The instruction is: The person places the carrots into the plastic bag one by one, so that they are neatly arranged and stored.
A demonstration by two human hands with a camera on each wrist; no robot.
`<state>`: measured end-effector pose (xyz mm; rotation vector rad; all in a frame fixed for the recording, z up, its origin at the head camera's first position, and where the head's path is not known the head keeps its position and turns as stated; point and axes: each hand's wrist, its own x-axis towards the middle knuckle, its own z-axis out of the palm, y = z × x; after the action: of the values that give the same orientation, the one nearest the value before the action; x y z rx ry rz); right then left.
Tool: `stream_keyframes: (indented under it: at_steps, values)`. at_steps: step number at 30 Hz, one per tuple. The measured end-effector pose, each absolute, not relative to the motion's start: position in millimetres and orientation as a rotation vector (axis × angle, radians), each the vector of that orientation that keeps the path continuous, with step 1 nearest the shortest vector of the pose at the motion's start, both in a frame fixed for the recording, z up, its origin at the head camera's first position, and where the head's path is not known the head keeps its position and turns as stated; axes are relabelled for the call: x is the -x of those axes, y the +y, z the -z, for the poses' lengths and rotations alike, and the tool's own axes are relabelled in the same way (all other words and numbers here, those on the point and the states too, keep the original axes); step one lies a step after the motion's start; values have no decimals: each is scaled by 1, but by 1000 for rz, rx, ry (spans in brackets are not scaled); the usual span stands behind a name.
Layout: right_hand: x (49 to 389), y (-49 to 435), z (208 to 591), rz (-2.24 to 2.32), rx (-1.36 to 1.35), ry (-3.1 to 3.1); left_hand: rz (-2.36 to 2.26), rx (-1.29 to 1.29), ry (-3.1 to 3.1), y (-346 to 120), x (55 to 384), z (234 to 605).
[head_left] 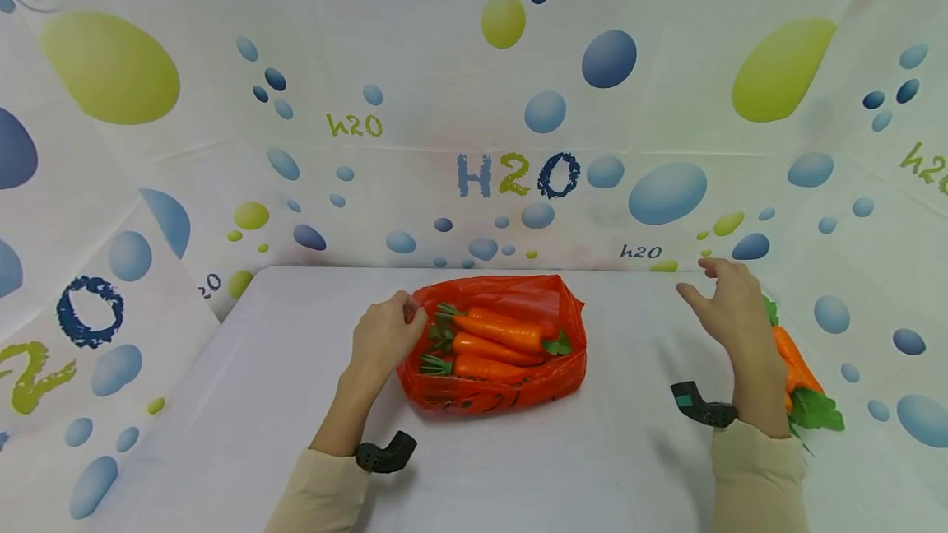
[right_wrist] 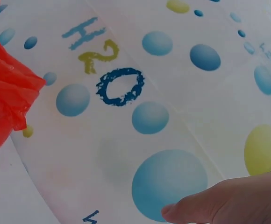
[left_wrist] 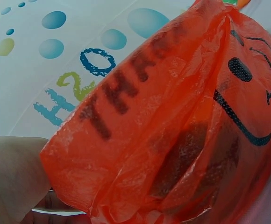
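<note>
A red plastic bag lies with its mouth spread, and several orange carrots with green tops show inside it. My left hand pinches the bag's left rim. Close up in the left wrist view, the bag has dark lettering and a printed face on its film. Over on the right, my right hand is held with thumb and fingers apart and nothing between them. Just beyond that forearm lie more carrots with green leaves, partly hidden by the arm.
A white table carries the bag and the loose carrots. Behind it rises a white sheet printed with blue and green drops and H2O lettering. Each wrist wears a black camera band.
</note>
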<state>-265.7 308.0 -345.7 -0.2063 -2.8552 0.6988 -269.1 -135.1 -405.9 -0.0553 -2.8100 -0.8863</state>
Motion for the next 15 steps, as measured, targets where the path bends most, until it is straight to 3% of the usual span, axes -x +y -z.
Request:
stream_keyframes:
  at_steps: [15]
  values:
    - [268,320,355,-661,279,-2927,890,60,-2809,-135,270,407]
